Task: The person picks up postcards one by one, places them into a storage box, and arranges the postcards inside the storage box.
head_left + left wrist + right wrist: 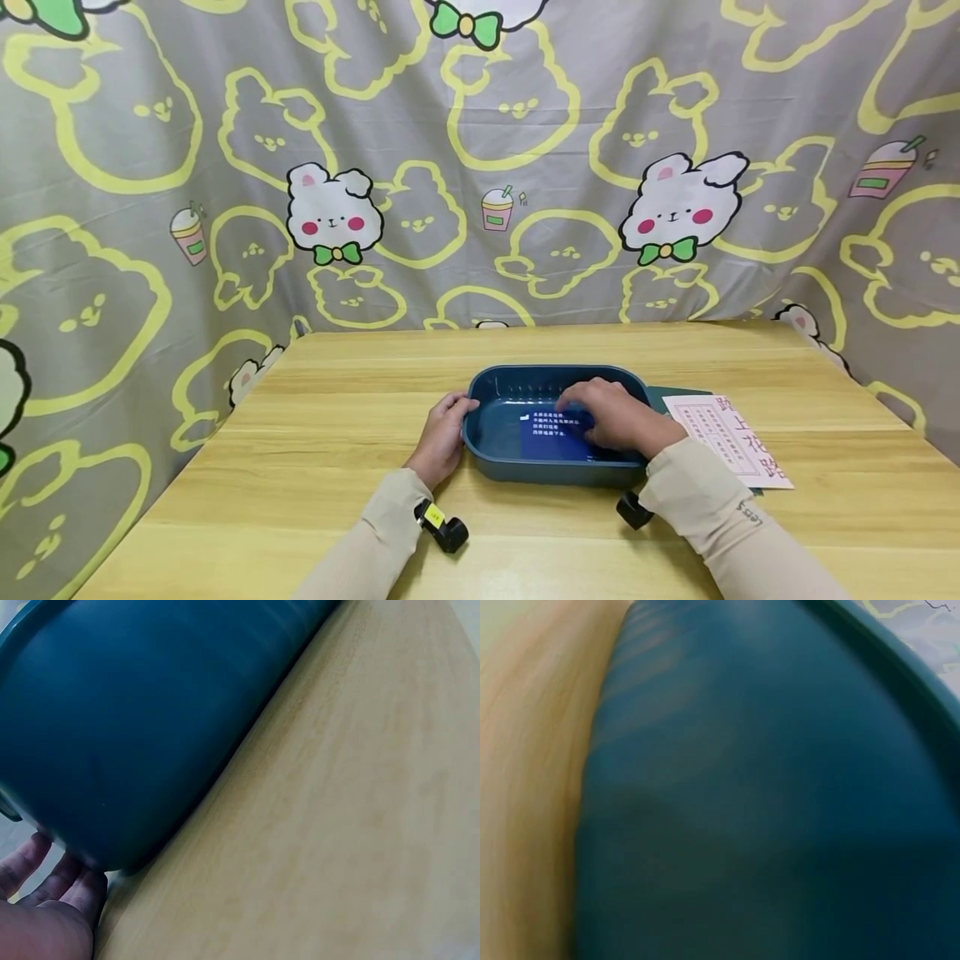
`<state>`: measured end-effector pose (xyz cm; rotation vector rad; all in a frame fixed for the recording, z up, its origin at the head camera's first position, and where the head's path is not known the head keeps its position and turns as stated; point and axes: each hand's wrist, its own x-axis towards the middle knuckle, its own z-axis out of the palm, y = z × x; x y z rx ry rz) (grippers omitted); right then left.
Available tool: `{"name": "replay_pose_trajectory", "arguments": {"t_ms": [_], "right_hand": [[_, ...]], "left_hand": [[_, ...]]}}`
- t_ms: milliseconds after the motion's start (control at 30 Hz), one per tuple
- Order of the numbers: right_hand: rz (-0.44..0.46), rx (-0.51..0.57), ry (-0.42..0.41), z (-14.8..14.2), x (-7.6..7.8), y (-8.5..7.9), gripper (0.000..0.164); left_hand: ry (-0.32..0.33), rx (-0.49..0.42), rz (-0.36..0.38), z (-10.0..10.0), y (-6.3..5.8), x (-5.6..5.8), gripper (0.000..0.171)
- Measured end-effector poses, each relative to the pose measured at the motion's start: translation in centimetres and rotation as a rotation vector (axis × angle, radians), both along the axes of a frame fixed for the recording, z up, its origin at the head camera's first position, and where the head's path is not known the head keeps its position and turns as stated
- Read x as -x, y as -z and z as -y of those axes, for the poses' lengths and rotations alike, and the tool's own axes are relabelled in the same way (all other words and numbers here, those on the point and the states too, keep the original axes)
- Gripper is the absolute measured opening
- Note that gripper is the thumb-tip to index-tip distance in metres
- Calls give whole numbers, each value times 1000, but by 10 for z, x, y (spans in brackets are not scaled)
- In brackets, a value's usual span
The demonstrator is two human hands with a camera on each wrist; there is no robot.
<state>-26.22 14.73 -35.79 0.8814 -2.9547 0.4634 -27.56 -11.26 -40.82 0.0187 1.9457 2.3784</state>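
Observation:
A dark teal plastic basin point(558, 473) with rounded corners sits on the wooden table. My left hand point(441, 437) holds its left end, thumb at the rim; in the left wrist view the fingers point(86, 892) touch the outside of the basin point(142, 727). Inside lies a dark blue card point(551, 446) printed with white lines of text. My right hand point(615, 414) reaches over the right end into the basin, fingers bent and spread at the card. Whether they pinch it is hidden. Only the basin's outer wall point(765, 765) shows in the right wrist view, without the hand.
Right of the basin, a white sheet with red characters point(727, 442) lies on a dark green flat item point(678, 392), partly behind my right forearm. The table point(360, 383) meets a grey curtain point(420, 125) with cartoon prints at its back edge. Each wrist carries a small black camera point(450, 533).

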Motion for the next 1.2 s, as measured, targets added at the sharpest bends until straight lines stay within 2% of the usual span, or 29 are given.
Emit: {"name": "replay_pose_trajectory", "arguments": {"t_ms": [200,400,600,800,933,1200], "right_hand": [[40,163,-20,-9,4,-3,28],[34,248,-2,-20,5,-9,23],[71,365,57,-33,2,-21,25],[51,444,191,-57,-1,-32,28],[43,424,306,-76,-1,-36,30],[194,246,519,-113,-4,-37,49]], "left_hand": [[-1,-22,-3,-1,1,1,33],[4,-9,-8,0,0,-1,35],[10,2,-8,1,0,-1,36],[13,3,-4,1,-1,-2,37],[11,10,-4,2,-1,-2,37],[11,6,-5,1,1,-1,37]]}}
